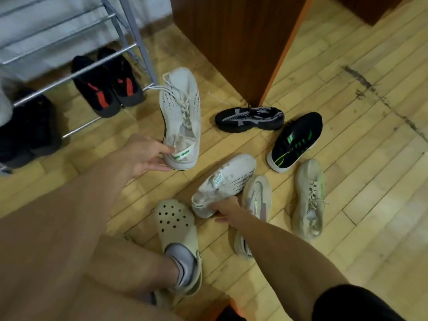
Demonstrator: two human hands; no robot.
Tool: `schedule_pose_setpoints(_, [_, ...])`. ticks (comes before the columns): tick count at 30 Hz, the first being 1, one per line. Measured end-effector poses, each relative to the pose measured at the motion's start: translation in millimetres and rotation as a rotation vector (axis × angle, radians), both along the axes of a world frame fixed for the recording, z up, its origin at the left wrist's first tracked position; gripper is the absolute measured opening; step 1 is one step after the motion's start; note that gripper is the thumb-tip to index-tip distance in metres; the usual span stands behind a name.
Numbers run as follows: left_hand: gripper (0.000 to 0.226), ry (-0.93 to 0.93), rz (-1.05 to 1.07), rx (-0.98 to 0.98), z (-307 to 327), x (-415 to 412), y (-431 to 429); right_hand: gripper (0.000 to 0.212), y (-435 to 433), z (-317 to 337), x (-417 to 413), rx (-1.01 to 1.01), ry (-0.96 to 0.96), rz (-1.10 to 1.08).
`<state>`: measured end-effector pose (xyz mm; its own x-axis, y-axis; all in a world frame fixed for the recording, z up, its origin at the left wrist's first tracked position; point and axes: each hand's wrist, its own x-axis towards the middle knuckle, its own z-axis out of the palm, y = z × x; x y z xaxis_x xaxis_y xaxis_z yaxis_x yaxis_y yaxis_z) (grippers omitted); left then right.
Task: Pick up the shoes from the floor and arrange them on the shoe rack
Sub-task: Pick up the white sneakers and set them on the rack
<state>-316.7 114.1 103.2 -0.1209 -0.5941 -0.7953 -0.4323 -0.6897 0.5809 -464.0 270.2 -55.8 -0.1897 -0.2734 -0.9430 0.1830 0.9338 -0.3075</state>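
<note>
In your head view, looking down, your left hand [148, 154] grips the heel of a white shoe [181, 112], thumb on top and fingers under it. That shoe looks lifted off the floor [361, 126], with its toe pointing at the shoe rack [76, 74]. Your right hand [225, 206] has its fingers curled round the heel of the second white shoe [225, 179], low down near your foot in a clog [174, 224]. So you are at the picking-up step, with one pair in your two hands. A black and red pair [106, 91] sits on the bottom bars of the rack. Four more shoes wait on the floor: a black and grey shoe [250, 119], a black and green shoe [296, 140], a pale shoe [309, 198], and a pale pink shoe [257, 195] partly under your right arm. Next, I think you need to carry both white shoes to a free spot on the rack and set them side by side. Mind the loose laces near the bars.
</note>
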Motion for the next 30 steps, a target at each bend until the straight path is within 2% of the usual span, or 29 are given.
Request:
schedule_pose_setpoints(1, [0.039, 0.011, -0.005, 0.006, 0, 0, 1, 0.068, -2, -3, 4, 0.01, -0.017, -0.074])
schedule_pose_setpoints(2, [0.041, 0.016, -0.004, 0.006, 0, -1, 1, 0.062, -3, -4, 7, 0.008, -0.035, -0.141])
schedule_pose_setpoints(4, [0.041, 0.026, -0.004, -0.004, 2, -2, 1, 0.033, -4, -3, 13, 0.009, -0.055, -0.217])
schedule_pose_setpoints(6, [0.042, 0.04, -0.001, -0.015, 4, -3, 2, 0.018, -5, 2, 15, 0.021, -0.085, -0.249])
schedule_pose_setpoints(14, [0.038, 0.072, 0.041, -0.073, 19, -14, 17, 0.014, -5, 33, -8, -0.123, -0.251, -0.467])
schedule_pose_setpoints(18, [0.039, 0.09, 0.111, -0.094, 29, -12, 27, 0.013, -17, 70, -24, -0.236, -0.204, -0.333])
schedule_pose_setpoints(21, [0.04, 0.109, 0.168, -0.126, 44, -3, 29, 0.038, -37, 106, -34, -0.327, -0.109, -0.168])
schedule_pose_setpoints(23, [0.038, 0.138, 0.187, -0.146, 57, 5, 25, 0.045, -53, 131, -39, -0.389, -0.051, -0.078])
schedule_pose_setpoints(25, [0.031, 0.168, 0.229, -0.171, 74, 15, 18, 0.04, -71, 155, -42, -0.46, 0.016, 0.02])
schedule_pose_setpoints(28, [0.03, 0.165, 0.281, -0.202, 95, 34, 3, 0.019, -100, 186, -41, -0.524, 0.099, 0.121])
schedule_pose_setpoints(30, [0.028, 0.144, 0.28, -0.199, 106, 50, -5, 0.019, -120, 199, -37, -0.548, 0.12, 0.196])
